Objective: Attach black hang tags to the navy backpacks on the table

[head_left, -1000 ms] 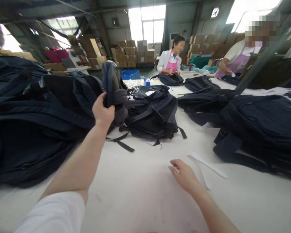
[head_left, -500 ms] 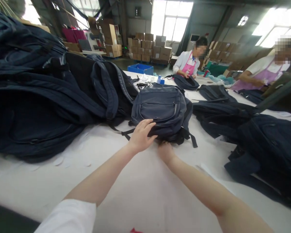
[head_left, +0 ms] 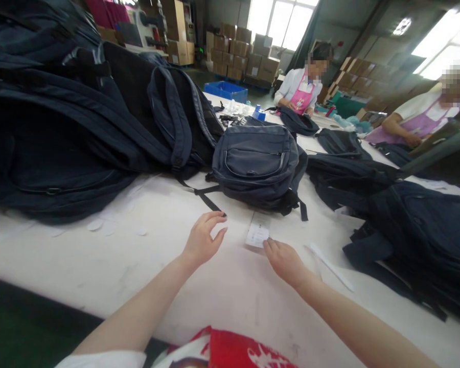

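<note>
A small white printed tag is pinched by its right corner in my right hand, just in front of a navy backpack. The backpack lies on the white table with its front pocket facing up. To the left of the tag, my left hand hovers over the table with thumb and fingers apart, holding nothing. Its fingertips are near the end of a black strap that trails from the backpack's left side.
Large navy backpacks are heaped at the left, and more lie at the right. A white strip rests right of my right hand. Two people work across the table. Behind stands a blue bin.
Both hands have drawn back from the backpack toward me. The white tag now shows in my right hand, whose fingers were hidden under the bag's edge. My left hand has left the bag.
</note>
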`<state>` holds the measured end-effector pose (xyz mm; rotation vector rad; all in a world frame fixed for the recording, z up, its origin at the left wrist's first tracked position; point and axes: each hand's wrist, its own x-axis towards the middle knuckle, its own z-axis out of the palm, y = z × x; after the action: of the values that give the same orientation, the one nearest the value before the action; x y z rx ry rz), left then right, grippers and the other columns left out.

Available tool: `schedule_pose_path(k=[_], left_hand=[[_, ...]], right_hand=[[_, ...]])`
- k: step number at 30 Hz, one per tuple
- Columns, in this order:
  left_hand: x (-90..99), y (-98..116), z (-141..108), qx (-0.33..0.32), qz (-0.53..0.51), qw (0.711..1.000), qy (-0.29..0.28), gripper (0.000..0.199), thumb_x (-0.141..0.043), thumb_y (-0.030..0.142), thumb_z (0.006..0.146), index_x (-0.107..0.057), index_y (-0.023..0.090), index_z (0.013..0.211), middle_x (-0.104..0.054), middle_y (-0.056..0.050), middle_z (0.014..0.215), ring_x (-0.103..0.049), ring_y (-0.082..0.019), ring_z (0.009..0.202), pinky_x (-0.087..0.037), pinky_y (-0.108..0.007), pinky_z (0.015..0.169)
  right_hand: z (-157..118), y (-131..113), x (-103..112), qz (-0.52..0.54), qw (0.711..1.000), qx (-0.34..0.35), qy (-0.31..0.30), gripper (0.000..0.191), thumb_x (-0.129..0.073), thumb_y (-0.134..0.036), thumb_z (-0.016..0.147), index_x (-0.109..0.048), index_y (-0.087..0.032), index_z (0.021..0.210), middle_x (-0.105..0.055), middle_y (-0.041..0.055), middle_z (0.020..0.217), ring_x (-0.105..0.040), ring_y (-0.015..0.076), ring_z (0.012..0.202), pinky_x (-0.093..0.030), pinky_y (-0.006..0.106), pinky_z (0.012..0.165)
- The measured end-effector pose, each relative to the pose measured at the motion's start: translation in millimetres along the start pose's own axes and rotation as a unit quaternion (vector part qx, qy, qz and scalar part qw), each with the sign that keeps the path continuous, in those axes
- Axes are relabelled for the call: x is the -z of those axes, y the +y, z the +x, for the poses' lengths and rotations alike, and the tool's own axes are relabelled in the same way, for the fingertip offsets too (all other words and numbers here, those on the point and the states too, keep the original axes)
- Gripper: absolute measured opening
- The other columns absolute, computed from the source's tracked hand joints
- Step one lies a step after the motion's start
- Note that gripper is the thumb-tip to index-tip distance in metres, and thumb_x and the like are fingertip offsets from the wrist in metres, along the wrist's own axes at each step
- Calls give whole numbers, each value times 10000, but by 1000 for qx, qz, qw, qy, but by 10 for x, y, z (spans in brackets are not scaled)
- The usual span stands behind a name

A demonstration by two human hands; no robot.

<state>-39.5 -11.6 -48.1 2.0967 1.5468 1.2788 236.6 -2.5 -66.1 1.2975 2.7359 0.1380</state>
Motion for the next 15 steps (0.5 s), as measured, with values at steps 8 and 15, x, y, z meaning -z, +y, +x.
schedule_pose_path(k=[8, 15], left_hand=[[-260, 100, -306, 19, -43, 991, -127, 167, -604, 250, 845, -653, 190, 993, -668, -94, 1127, -614, -219, 1067, -479, -414, 986], [-377, 345, -292, -20, -34, 974, -224, 183, -589, 231, 844, -652, 185, 1010, -685, -85, 1087, -624, -222, 1039, -487, -395, 967]], right_hand=[[-1071, -249, -322, 138, 990, -29, 22, 396, -411, -20, 861, -628, -159, 1163, -652, 122, 1207, -598, 226, 1103, -487, 374, 953], [-1082, -233, -241, 284, 937, -187, 75, 279, -453, -136, 852, -658, -187, 1034, -701, 72, 1005, -653, 191, 892, -517, 350, 848]])
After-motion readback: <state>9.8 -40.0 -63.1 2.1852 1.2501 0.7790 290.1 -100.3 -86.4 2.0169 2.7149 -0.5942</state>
